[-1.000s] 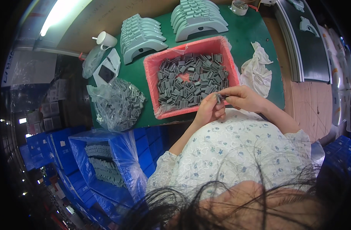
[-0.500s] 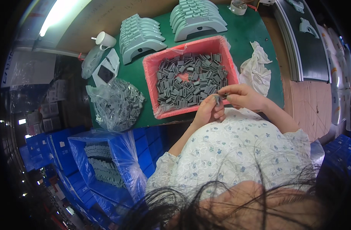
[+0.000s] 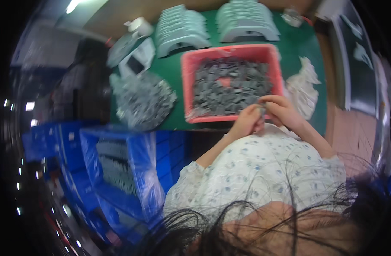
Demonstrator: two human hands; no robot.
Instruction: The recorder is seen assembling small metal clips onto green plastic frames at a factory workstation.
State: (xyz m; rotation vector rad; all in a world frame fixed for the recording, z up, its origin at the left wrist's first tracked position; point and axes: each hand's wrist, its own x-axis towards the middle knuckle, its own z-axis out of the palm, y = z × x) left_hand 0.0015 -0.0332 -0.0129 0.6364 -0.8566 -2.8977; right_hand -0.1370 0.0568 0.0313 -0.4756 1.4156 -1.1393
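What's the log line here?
left hand: holding small part; right hand: at same part; pink bin: gray pieces inside; cloth: right of bin

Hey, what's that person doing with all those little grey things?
The person's left hand holds a small piece, and the right hand has its fingers at it; the details are blurred. They're by the near-right corner of a pink bin full of grey parts. Two rows of pale green curved pieces stand behind it on the green table.

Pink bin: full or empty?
Part-full: small grey parts cover most of the floor of the pink bin, with a pink patch showing among them.
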